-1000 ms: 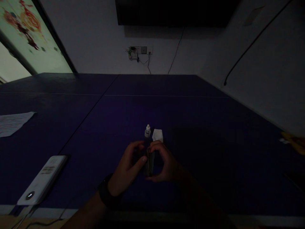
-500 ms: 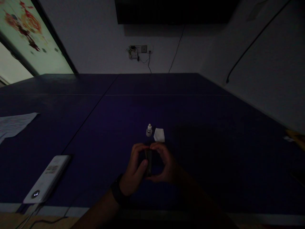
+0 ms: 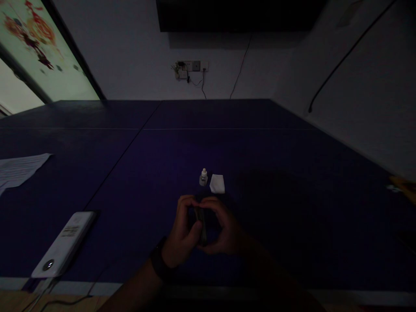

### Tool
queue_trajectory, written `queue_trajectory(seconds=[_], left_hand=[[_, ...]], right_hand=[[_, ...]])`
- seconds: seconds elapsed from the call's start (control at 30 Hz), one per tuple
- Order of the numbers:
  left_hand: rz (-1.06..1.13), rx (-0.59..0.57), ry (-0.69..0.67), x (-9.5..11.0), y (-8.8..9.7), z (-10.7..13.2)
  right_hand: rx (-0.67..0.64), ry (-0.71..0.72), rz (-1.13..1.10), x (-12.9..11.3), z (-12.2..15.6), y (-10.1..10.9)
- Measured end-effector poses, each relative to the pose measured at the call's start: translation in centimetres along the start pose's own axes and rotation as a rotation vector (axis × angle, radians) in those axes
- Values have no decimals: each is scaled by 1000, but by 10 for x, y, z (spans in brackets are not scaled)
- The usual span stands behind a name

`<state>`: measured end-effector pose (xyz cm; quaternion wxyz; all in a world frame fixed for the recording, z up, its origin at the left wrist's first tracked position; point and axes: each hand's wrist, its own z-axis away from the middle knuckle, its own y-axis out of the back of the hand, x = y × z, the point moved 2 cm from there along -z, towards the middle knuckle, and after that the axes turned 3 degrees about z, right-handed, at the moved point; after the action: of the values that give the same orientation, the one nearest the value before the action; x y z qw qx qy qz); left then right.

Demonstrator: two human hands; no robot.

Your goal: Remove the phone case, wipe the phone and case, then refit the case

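Note:
The room is dim. My left hand (image 3: 182, 236) and my right hand (image 3: 224, 229) meet over the dark blue table (image 3: 276, 208), both curled around a small dark flat object (image 3: 202, 224) held on edge between them. What the object is stays too dark to make out. A dark band sits on my left wrist. Just beyond my fingers stand a small clear dropper bottle (image 3: 203, 177) with a white cap and a folded white cloth (image 3: 217, 183) lying beside it on the right.
A white power bank (image 3: 65, 242) with a cable lies near the table's front left edge. A sheet of paper (image 3: 17, 170) rests at the far left. A wall socket (image 3: 190, 69) with cords is on the back wall, under a dark screen.
My hands have drawn a little closer together around the dark object, and the left fingers have curled tighter. The bottle and cloth have not moved.

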<state>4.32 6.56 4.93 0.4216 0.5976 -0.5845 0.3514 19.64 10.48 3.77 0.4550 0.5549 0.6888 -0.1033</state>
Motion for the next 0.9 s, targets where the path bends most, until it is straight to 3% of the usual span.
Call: queue_trajectory(seconds=[0.17, 0.27, 0.4, 0.9], left_hand=[[54, -46, -9, -2, 0, -4], [62, -151, -46, -3, 9, -10], [-81, -301, -78, 4, 25, -22], [-166, -339, -78, 12, 37, -41]], right_hand=[[7, 13, -15, 3, 2, -1], [5, -11, -25, 8, 3, 2], [-24, -23, -53, 13, 5, 5], [-65, 9, -61, 14, 5, 4]])
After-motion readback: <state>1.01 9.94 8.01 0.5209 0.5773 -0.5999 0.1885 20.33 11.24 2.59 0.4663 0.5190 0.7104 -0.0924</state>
